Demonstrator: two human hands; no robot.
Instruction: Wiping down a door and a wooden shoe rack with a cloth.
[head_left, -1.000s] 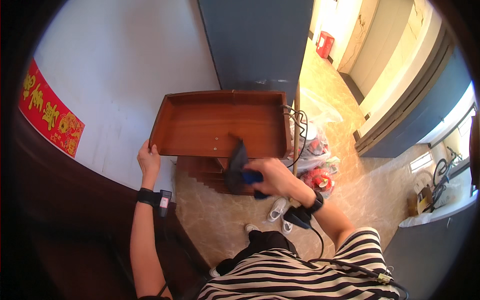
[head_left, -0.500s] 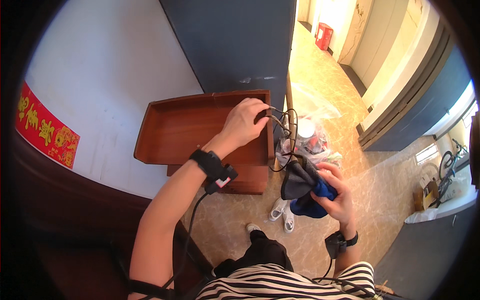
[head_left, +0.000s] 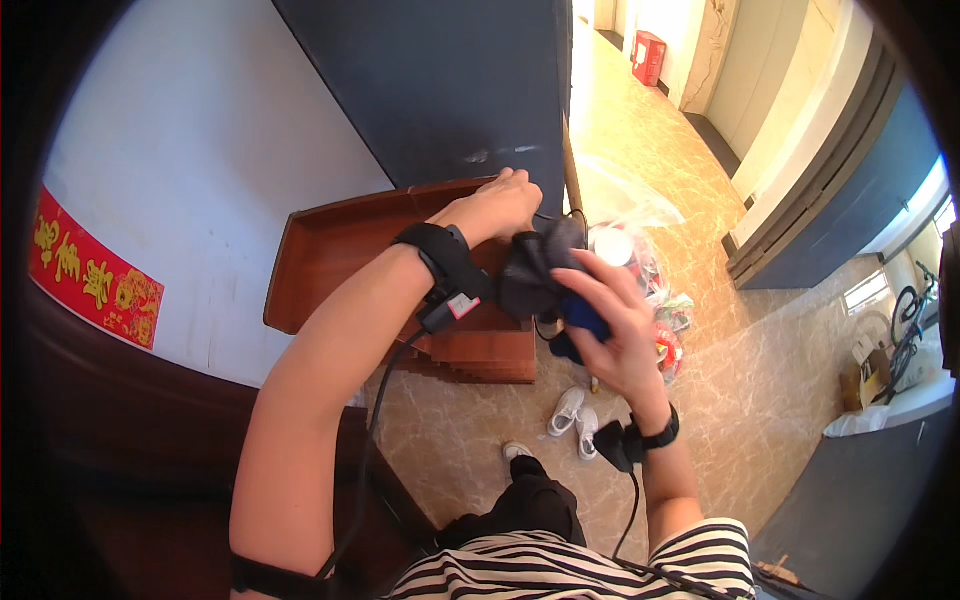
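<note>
Marbled floor (head_left: 740, 420) spreads below a pale wall (head_left: 230, 170) and a reddish-brown wooden tray (head_left: 335, 255). My right hand (head_left: 620, 325) grasps a bunched grey-and-blue cloth (head_left: 532, 280) at the tray's right end. My left hand (head_left: 498, 208) is at that end's far corner, fingers curled; whether it grips anything, I cannot tell. White shoes (head_left: 566, 411) sit nearer me.

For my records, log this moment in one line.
left hand: at right end of wooden tray; right hand: holding gray-blue cloth; shoes: on floor
</note>
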